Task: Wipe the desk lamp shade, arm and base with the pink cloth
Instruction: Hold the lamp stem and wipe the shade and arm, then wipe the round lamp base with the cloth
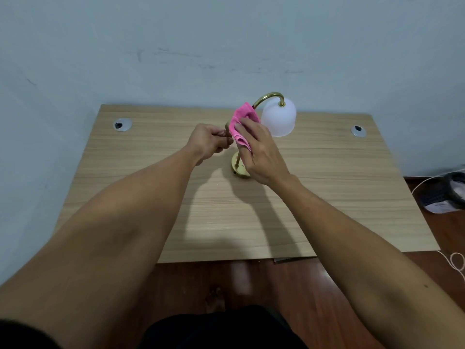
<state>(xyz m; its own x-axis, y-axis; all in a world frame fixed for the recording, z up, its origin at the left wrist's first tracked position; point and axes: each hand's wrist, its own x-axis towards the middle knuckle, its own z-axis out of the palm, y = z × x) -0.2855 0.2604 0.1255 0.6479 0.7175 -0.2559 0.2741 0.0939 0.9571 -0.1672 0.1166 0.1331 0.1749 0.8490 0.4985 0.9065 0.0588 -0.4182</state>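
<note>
A brass desk lamp stands at the middle of the wooden desk (151, 197). Its white frosted shade (279, 119) hangs from a curved gold arm (266, 95), and its round gold base (237, 168) rests on the desk. My right hand (261, 149) presses the pink cloth (242, 124) around the lamp's upright stem, hiding most of it. My left hand (210, 142) is closed on the stem just left of the cloth, steadying the lamp.
Two round cable grommets (122, 125) (358, 131) sit near the desk's back corners. A pale wall rises right behind the desk. Dark wooden floor (276, 285) lies in front, with a white cord (455, 263) and a dark bundle (448, 192) at the right.
</note>
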